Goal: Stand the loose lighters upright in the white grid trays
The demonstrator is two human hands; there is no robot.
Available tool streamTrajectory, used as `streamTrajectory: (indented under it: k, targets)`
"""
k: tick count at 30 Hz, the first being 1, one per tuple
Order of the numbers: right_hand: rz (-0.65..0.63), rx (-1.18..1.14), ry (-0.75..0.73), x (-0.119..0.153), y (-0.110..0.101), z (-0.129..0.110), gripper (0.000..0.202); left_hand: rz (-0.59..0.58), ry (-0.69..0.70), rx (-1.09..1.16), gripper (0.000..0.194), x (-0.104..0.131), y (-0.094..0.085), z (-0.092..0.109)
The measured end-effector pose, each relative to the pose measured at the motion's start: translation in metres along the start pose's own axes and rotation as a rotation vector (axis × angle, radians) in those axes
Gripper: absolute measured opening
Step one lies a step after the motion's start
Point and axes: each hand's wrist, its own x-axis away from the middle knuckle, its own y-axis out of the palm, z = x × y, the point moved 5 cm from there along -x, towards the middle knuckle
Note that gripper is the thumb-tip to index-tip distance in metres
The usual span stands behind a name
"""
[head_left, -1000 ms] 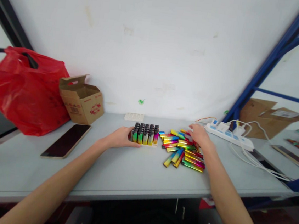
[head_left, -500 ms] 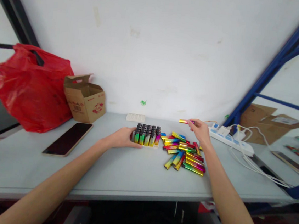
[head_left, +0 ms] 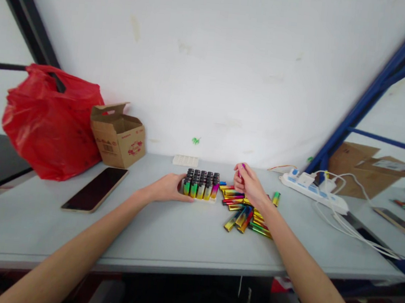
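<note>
The upright lighters (head_left: 201,185) could be toppled if the white tray (head_left: 212,200) is nudged by the left hand (head_left: 168,187), which is wrapped around its left end; the purple lighter (head_left: 243,166) pinched in the right hand (head_left: 250,186) could be dropped if the grip slips, and the loose lighters (head_left: 242,218) beside the tray scattered by the wrist. The grey table (head_left: 164,236), backed by a scuffed white wall (head_left: 214,75), is shared by a phone (head_left: 95,189), a carton (head_left: 120,140) and a power strip (head_left: 316,193).
</note>
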Motion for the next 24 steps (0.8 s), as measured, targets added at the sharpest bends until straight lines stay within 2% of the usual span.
streamTrajectory:
  k: [3,7,13,19,24]
  targets:
    - [0.047,0.144,0.017,0.003,0.010,0.005,0.048,-0.002,-0.016,-0.008,0.073,0.000,0.000,0.000]
    - [0.162,0.413,-0.089,0.003,0.008,0.009,0.053,0.000,-0.012,0.010,0.072,0.000,0.000,0.000]
    - [0.209,0.721,-0.224,0.004,0.007,0.009,0.041,0.005,-0.006,-0.003,0.072,0.000,0.001,-0.001]
    - [0.143,0.778,-0.269,0.010,0.018,0.000,0.045,-0.002,-0.012,0.016,0.072,0.002,-0.001,0.004]
    - [0.172,0.797,-0.279,0.011,0.013,0.000,0.043,-0.011,-0.018,0.005,0.072,0.001,-0.001,0.004]
